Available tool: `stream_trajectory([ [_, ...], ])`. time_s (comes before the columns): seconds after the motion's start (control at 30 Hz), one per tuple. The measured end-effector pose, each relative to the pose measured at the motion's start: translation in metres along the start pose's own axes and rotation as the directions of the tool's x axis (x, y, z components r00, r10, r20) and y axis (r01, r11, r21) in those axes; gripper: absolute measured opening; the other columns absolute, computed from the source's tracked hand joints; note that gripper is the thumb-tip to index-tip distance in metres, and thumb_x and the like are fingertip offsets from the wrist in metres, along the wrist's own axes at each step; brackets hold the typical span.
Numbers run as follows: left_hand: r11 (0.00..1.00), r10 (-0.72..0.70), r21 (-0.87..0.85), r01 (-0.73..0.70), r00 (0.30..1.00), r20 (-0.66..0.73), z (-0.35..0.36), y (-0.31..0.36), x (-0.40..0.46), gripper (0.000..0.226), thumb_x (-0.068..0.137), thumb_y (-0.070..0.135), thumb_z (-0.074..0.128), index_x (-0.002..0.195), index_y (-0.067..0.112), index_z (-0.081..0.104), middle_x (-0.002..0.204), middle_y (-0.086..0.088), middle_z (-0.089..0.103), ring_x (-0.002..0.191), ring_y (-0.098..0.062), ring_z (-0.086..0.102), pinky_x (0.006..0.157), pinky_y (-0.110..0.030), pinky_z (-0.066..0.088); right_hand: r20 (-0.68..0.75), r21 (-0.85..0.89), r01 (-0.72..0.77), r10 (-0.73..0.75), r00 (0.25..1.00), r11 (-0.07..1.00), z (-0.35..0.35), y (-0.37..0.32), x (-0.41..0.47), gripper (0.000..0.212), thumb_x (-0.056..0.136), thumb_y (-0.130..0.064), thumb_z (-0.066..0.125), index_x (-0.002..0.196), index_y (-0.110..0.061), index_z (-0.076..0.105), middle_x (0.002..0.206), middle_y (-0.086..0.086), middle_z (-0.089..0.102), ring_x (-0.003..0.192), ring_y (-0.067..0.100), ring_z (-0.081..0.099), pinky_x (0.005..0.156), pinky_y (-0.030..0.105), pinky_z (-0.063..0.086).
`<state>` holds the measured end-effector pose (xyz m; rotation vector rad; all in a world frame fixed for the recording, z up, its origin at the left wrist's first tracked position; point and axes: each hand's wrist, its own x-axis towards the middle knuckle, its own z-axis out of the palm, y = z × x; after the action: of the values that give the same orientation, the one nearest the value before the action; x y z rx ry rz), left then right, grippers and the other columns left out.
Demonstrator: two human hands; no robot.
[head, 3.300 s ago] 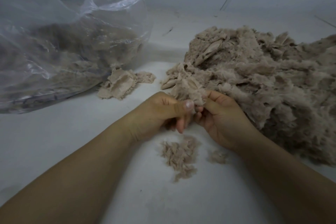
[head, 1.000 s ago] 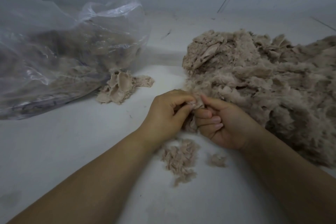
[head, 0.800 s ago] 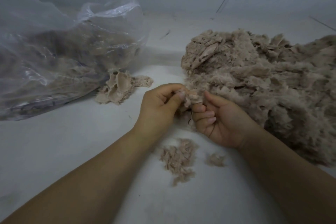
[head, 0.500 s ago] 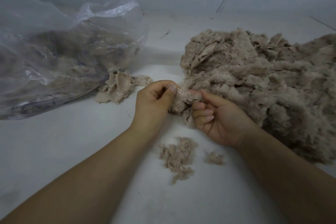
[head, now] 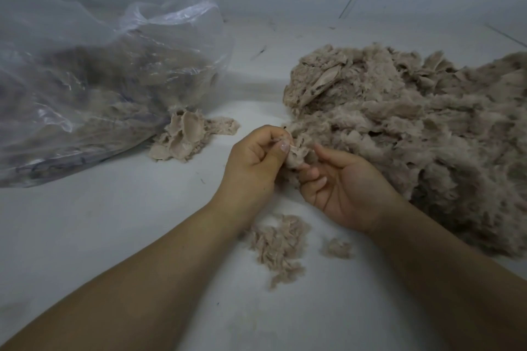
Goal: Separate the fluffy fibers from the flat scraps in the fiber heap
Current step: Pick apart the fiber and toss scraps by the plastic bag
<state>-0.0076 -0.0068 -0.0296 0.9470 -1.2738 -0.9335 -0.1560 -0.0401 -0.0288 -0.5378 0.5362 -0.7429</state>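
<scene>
Fluffy beige fiber heap [head: 413, 134], piled soft and loose on the pale grey floor [head: 99, 222] at the right. Small beige clump [head: 296, 155] at its near edge, pinched by left hand [head: 253, 162] with thumb and finger. Held from below by right hand [head: 342, 188] with curled fingers. Looked light and easy to tear; best gripped at a flat edge. Loose picked bits [head: 279, 245] lay below.
</scene>
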Motion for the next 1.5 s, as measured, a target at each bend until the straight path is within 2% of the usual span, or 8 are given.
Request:
stream_trajectory([
  [0.13, 1.000, 0.007, 0.028, -0.004, 0.992, -0.126, -0.006, -0.006, 0.001, 0.025, 0.100, 0.005, 0.050, 0.081, 0.019, 0.059, 0.052, -0.002, 0.047, 0.044, -0.016, 0.043, 0.048, -0.032, 0.044, -0.085, 0.097, 0.113, -0.105, 0.991, 0.989, 0.003, 0.000, 0.001, 0.008, 0.078, -0.009, 0.054, 0.073, -0.008, 0.061, 0.056, 0.000, 0.054, 0.043, 0.003, 0.046, 0.039, 0.009, 0.034],
  [0.2, 0.999, 0.006, 0.048, 0.000, 0.991, -0.137, -0.006, -0.006, 0.000, 0.023, 0.100, 0.006, 0.050, 0.081, 0.017, 0.058, 0.048, 0.001, 0.041, 0.042, -0.014, 0.036, 0.048, -0.036, 0.043, -0.097, 0.101, 0.126, -0.117, 0.988, 0.987, 0.003, -0.001, 0.000, 0.017, 0.078, -0.009, 0.054, 0.064, -0.009, 0.063, 0.052, -0.002, 0.051, 0.043, 0.003, 0.046, 0.039, 0.009, 0.034],
  [0.5, 0.983, -0.067, -0.181, 0.039, 0.985, -0.156, -0.009, -0.004, -0.002, 0.014, 0.097, 0.012, 0.050, 0.084, 0.014, 0.055, 0.053, 0.003, 0.052, 0.040, -0.013, 0.043, 0.047, -0.030, 0.042, -0.120, 0.026, 0.157, -0.152, 0.981, 0.987, 0.001, 0.000, 0.000, 0.007, 0.093, -0.007, 0.050, 0.090, -0.013, 0.054, 0.078, 0.004, 0.060, 0.056, 0.007, 0.057, 0.043, 0.012, 0.041],
  [0.63, 0.976, -0.114, -0.191, 0.101, 0.992, -0.059, -0.008, -0.009, -0.001, 0.016, 0.096, -0.003, 0.051, 0.102, 0.012, 0.051, 0.064, -0.011, 0.063, 0.048, -0.023, 0.056, 0.052, -0.033, 0.050, -0.091, -0.066, 0.188, -0.194, 0.977, 0.980, 0.002, 0.004, 0.001, 0.042, 0.091, 0.001, 0.050, 0.115, -0.033, 0.057, 0.083, 0.006, 0.067, 0.054, 0.008, 0.055, 0.044, 0.015, 0.043],
  [0.87, 0.943, -0.071, -0.328, 0.051, 0.996, -0.050, -0.009, -0.005, -0.003, 0.020, 0.087, -0.004, 0.060, 0.095, 0.014, 0.057, 0.074, -0.015, 0.070, 0.053, -0.025, 0.061, 0.056, -0.032, 0.053, -0.111, -0.137, 0.179, -0.195, 0.975, 0.974, 0.001, 0.005, 0.001, 0.018, 0.076, -0.023, 0.065, 0.079, -0.008, 0.057, 0.069, 0.006, 0.060, 0.052, 0.007, 0.058, 0.040, 0.012, 0.038],
  [1.07, 0.980, -0.031, -0.197, 0.008, 0.993, -0.113, -0.006, -0.003, -0.006, 0.013, 0.085, 0.003, 0.068, 0.083, 0.015, 0.072, 0.075, -0.012, 0.069, 0.056, -0.023, 0.060, 0.054, -0.028, 0.052, -0.027, -0.254, 0.139, -0.151, 0.988, 0.957, 0.002, 0.006, -0.001, 0.053, 0.079, -0.047, 0.061, 0.110, -0.005, 0.068, 0.081, 0.009, 0.067, 0.058, 0.006, 0.059, 0.044, 0.011, 0.041],
  [1.2, 0.996, -0.083, -0.029, 0.080, 0.988, -0.130, -0.003, -0.003, -0.006, 0.007, 0.087, 0.003, 0.069, 0.081, 0.006, 0.068, 0.063, -0.013, 0.063, 0.044, -0.017, 0.053, 0.041, -0.024, 0.045, -0.006, -0.264, 0.167, -0.174, 0.985, 0.950, 0.001, 0.007, -0.003, 0.036, 0.079, -0.031, 0.065, 0.102, -0.004, 0.071, 0.080, 0.004, 0.071, 0.060, 0.005, 0.062, 0.044, 0.010, 0.041],
  [1.5, 0.935, -0.250, -0.257, 0.245, 0.968, 0.014, -0.014, -0.001, -0.003, 0.022, 0.073, 0.010, 0.075, 0.077, 0.005, 0.054, 0.053, -0.014, 0.054, 0.030, -0.020, 0.040, 0.040, -0.026, 0.042, -0.104, -0.118, 0.145, -0.158, 0.982, 0.982, 0.002, 0.004, -0.004, 0.024, 0.077, -0.017, 0.064, 0.095, -0.001, 0.069, 0.071, 0.004, 0.068, 0.052, 0.002, 0.061, 0.035, 0.007, 0.034],
])
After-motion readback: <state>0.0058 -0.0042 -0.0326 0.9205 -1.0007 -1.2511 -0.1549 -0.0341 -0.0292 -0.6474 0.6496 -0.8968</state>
